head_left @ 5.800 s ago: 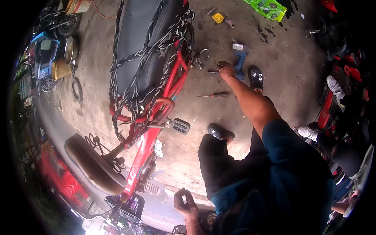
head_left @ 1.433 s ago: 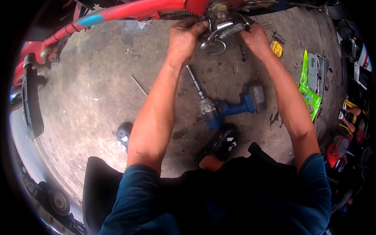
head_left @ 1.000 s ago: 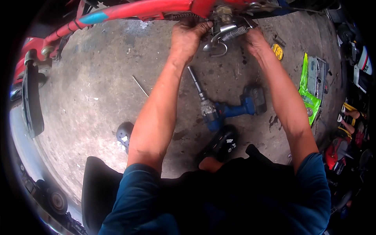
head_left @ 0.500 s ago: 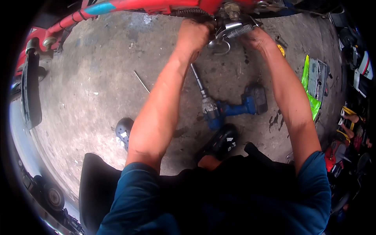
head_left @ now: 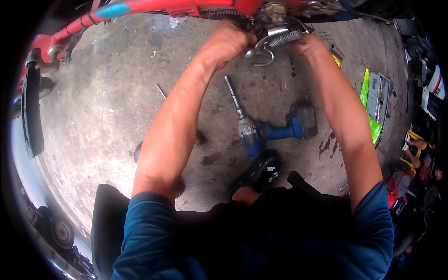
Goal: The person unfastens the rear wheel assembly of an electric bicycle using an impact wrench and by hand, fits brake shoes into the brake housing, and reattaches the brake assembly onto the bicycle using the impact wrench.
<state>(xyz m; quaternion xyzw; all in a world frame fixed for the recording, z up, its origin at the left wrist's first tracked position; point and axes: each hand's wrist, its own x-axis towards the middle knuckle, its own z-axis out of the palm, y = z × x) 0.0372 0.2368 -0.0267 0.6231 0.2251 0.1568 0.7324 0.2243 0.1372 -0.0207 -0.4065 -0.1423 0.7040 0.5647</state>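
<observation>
A red motorcycle frame (head_left: pixel 163 5) runs across the top of the view. Under it, my left hand (head_left: pixel 229 43) is closed, its curled fingers at a dark part beside the silver bracket; what they grip is hidden. A curved metal hook (head_left: pixel 267 58) hangs from that bracket, and a coil spring (head_left: pixel 285 38) lies across it. My right hand (head_left: pixel 304 45) reaches in behind the spring from the right, its fingers mostly out of sight. On the floor below the hands lies a blue cordless impact wrench (head_left: pixel 252 135) with a long socket pointing up toward the frame.
A thin metal rod (head_left: pixel 161 91) lies on the concrete floor (head_left: pixel 112 74) left of my forearm. To the right are a metal tube (head_left: pixel 336 50), a yellow object (head_left: pixel 336 61) and a grey tray (head_left: pixel 379 98) beside bright green material (head_left: pixel 365 88). My black shoe (head_left: pixel 259 170) is near the wrench.
My left forearm has swung left and the left wrist has turned, so the wrench's socket tip now shows. My right hand stays at nearly the same place behind the spring.
</observation>
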